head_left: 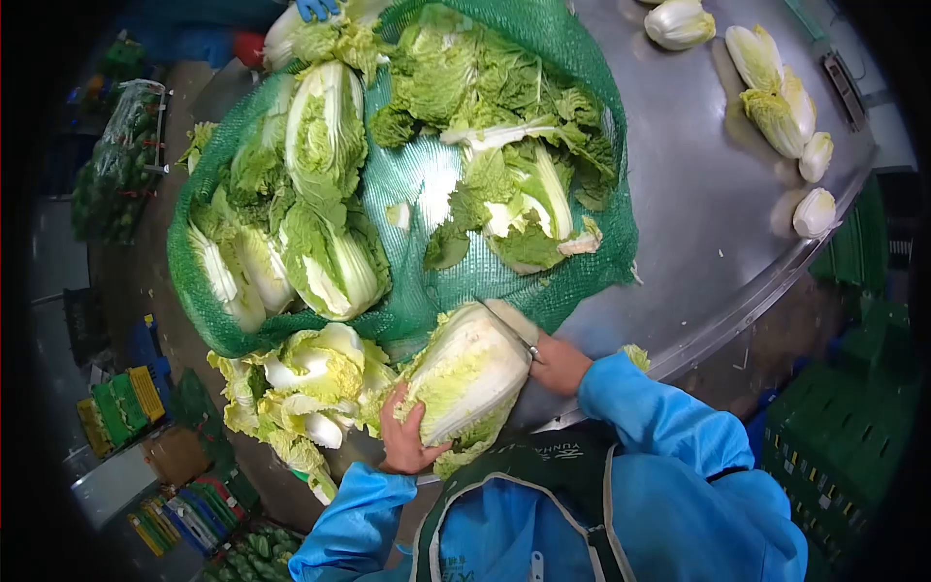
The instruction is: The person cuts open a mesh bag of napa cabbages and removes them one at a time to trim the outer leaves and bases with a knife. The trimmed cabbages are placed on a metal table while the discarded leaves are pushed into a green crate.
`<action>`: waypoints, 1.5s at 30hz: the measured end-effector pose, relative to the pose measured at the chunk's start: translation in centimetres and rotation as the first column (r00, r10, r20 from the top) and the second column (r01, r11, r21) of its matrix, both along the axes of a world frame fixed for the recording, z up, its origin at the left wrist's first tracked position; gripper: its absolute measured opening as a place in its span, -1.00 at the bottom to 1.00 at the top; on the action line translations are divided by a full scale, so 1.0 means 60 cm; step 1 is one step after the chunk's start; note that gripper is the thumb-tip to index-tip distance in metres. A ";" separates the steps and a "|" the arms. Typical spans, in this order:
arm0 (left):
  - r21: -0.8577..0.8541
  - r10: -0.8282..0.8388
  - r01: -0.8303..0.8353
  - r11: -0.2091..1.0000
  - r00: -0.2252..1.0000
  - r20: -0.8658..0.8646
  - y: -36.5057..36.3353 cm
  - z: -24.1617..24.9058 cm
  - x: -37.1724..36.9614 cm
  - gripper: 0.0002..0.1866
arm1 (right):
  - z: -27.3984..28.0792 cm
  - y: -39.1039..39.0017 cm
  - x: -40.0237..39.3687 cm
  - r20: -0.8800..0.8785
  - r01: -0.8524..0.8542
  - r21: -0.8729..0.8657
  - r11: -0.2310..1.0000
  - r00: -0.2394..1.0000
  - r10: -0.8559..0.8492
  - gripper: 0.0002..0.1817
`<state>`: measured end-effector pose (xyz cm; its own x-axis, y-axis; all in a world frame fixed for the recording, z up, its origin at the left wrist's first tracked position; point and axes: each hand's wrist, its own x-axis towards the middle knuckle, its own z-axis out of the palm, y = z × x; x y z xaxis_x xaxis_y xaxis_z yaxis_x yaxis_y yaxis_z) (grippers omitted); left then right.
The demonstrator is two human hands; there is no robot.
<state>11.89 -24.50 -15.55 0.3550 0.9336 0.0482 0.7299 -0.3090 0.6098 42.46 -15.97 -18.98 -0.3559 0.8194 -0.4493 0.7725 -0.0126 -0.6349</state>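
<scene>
A napa cabbage [475, 364] lies tilted at the front edge of the metal table, its pale base end turned up and to the right. My left hand [409, 434] grips its leafy lower left side, thumb and fingers apart around it. In my right hand [560, 366] is a knife [509, 323], fingers closed on its handle and the blade right at the cabbage's base. Just beyond lies a green mesh sack [412, 286], spread open with several napa cabbages [335, 262] and loose leaves on it. Loose yellow-green outer leaves [310, 383] are piled left of my left hand.
Several trimmed pale cabbages [773, 97] rest along the metal table's [679, 194] right side. A blue-gloved hand [317, 8] of another person shows at the top. Green crates [834, 427] stand at lower right, and stacked coloured crates [189, 514] are on the left.
</scene>
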 end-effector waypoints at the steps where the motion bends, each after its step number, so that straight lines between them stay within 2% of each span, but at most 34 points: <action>1: 0.029 -0.026 0.026 0.999 1.000 -0.006 -0.003 0.001 0.000 0.10 | 0.032 0.019 0.008 -0.229 0.136 -0.416 0.899 0.941 -0.249 -0.61; 2: 0.057 -0.047 0.048 0.997 0.999 -0.012 -0.003 0.000 0.001 0.09 | 0.054 0.033 0.011 -0.319 0.113 -0.771 0.626 0.783 -0.534 -0.62; 3: 0.071 -0.043 0.044 0.996 0.999 -0.012 -0.005 -0.001 0.004 0.09 | 0.051 0.029 0.010 -0.326 0.111 -0.762 0.638 0.786 -0.526 -0.62; 5: 0.076 0.009 -0.015 0.997 0.997 0.076 -0.010 -0.002 0.009 0.07 | 0.049 0.021 0.002 -0.408 0.040 -0.858 0.513 0.553 -0.726 -0.65; 6: 0.098 0.015 -0.022 0.995 0.997 0.073 -0.009 -0.006 0.012 0.07 | 0.054 0.024 0.005 -0.426 0.033 -0.846 0.532 0.557 -0.713 -0.65; 8: 0.171 0.042 -0.079 0.982 0.976 0.212 -0.012 -0.019 0.021 0.06 | 0.121 0.046 0.006 -0.447 0.137 -0.767 0.627 0.587 -0.675 -0.70; 9: 0.187 0.045 -0.085 0.979 0.977 0.209 -0.011 -0.026 0.027 0.06 | 0.165 0.061 0.012 -0.459 0.130 -0.758 0.639 0.590 -0.664 -0.70; 11: 0.304 -0.035 -0.069 0.950 0.945 0.324 0.002 -0.034 0.050 0.07 | 0.256 0.087 0.025 -0.450 0.109 -0.565 0.818 0.790 -0.416 -0.66; 13: 0.368 -0.096 -0.028 0.929 0.945 0.313 0.026 0.018 0.081 0.09 | 0.304 0.084 0.010 -0.512 0.069 -0.468 0.881 0.792 -0.334 -0.62; 14: 0.168 0.007 -0.102 0.981 0.871 0.491 0.029 0.050 0.094 0.09 | 0.316 0.081 -0.002 -0.562 0.040 -0.383 0.923 0.783 -0.267 -0.58; 15: -0.052 0.138 -0.135 0.989 0.765 0.629 0.033 0.073 0.105 0.10 | 0.293 0.070 -0.023 -0.620 0.031 -0.144 0.989 0.776 -0.115 -0.52; 17: -0.202 0.192 -0.047 0.978 0.568 0.800 0.054 0.095 0.126 0.02 | 0.264 0.048 -0.065 -0.525 0.167 0.227 0.959 0.851 -0.024 -0.52; 18: 0.052 0.025 -0.063 0.997 0.844 0.535 0.065 0.104 0.122 -0.08 | 0.241 0.041 -0.071 -0.519 0.140 0.213 0.967 0.855 -0.010 -0.52; 20: -0.036 0.166 -0.208 0.977 0.651 0.741 0.064 0.099 0.164 -0.17 | 0.206 0.039 -0.070 -0.404 0.240 0.292 0.926 0.909 -0.108 -0.48; 21: -0.102 0.239 -0.270 0.957 0.545 0.803 0.061 0.106 0.185 -0.18 | 0.206 0.047 -0.065 -0.394 0.327 0.203 0.923 0.890 -0.229 -0.46; 22: -0.029 0.234 -0.389 0.921 0.491 0.839 0.070 0.117 0.205 -0.29 | 0.210 0.056 -0.056 -0.349 0.364 0.160 0.918 0.890 -0.292 -0.44; 23: -0.030 0.231 -0.387 0.921 0.484 0.844 0.069 0.116 0.199 -0.29 | 0.217 0.064 -0.045 -0.305 0.398 0.130 0.908 0.888 -0.346 -0.42; 24: -0.033 0.212 -0.304 0.952 0.579 0.787 0.076 0.114 0.183 -0.35 | 0.227 0.060 -0.030 -0.301 0.391 0.146 0.909 0.892 -0.336 -0.42; 25: -0.048 0.190 -0.225 0.973 0.668 0.719 0.080 0.111 0.171 -0.40 | 0.236 0.044 -0.014 -0.486 0.344 0.152 0.927 0.842 -0.233 -0.39; 26: -0.091 0.219 -0.235 0.968 0.606 0.765 0.085 0.110 0.168 -0.48 | 0.240 0.029 -0.005 -0.650 0.299 0.157 0.941 0.749 -0.129 -0.35; 27: -0.110 0.225 -0.225 0.968 0.589 0.776 0.092 0.111 0.165 -0.52 | 0.238 0.020 -0.008 -0.650 0.298 0.156 0.942 0.749 -0.130 -0.35; 29: -0.212 0.274 -0.176 0.961 0.516 0.812 0.109 0.122 0.162 -0.57 | 0.225 0.003 -0.025 -0.508 0.224 0.248 0.943 0.859 -0.070 -0.29; 30: -0.296 0.343 -0.173 0.939 0.474 0.811 0.113 0.117 0.159 -0.58 | 0.207 0.008 -0.034 -0.621 0.349 0.174 0.921 0.765 -0.173 -0.35; 31: -0.294 0.344 -0.178 0.939 0.478 0.808 0.114 0.092 0.141 -0.58 | 0.206 0.010 -0.028 -0.626 0.348 0.173 0.922 0.761 -0.170 -0.35; 33: -0.302 0.447 -0.330 0.894 0.657 0.607 0.123 0.035 0.078 -0.60 | 0.233 0.032 -0.020 -0.615 0.428 -0.142 0.893 0.669 -0.418 -0.40; 34: -0.068 0.461 -0.475 0.877 0.794 0.396 0.119 0.052 0.051 -0.58 | 0.236 0.038 -0.016 -0.626 0.453 -0.112 0.885 0.659 -0.417 -0.49; 35: 0.197 0.505 -0.527 0.827 0.849 0.156 0.112 0.082 0.037 -0.54 | 0.237 0.041 -0.016 -0.633 0.460 -0.108 0.881 0.651 -0.418 -0.49; 36: 0.283 0.499 -0.520 0.806 0.854 0.147 0.109 0.141 0.052 -0.45 | 0.235 0.042 -0.020 -0.625 0.448 -0.043 0.893 0.686 -0.373 -0.52; 37: 0.274 0.502 -0.521 0.808 0.853 0.142 0.106 0.176 0.072 -0.45 | 0.232 0.037 -0.024 -0.605 0.424 0.014 0.906 0.725 -0.330 -0.55; 38: 0.184 0.306 -0.364 0.913 0.910 0.280 0.108 0.203 0.098 -0.40 | 0.229 0.029 -0.031 -0.598 0.416 0.003 0.909 0.730 -0.332 -0.55; 39: 0.126 0.109 -0.179 0.976 0.896 0.430 0.109 0.212 0.121 -0.36 | 0.227 0.020 -0.043 -0.565 0.407 0.104 0.907 0.775 -0.283 -0.58; 41: 0.122 0.054 -0.104 0.987 0.931 0.361 0.118 0.194 0.162 -0.24 | 0.229 0.013 -0.059 -0.494 0.376 0.322 0.869 0.849 -0.185 -0.63; 43: 0.171 0.026 -0.094 0.981 0.932 0.362 0.131 0.190 0.167 -0.19 | 0.227 0.016 -0.053 -0.499 0.410 0.298 0.862 0.837 -0.225 -0.64; 45: 0.218 0.008 -0.083 0.972 0.946 0.323 0.131 0.191 0.171 -0.17 | 0.230 0.014 -0.038 -0.585 0.433 -0.078 0.898 0.710 -0.393 -0.59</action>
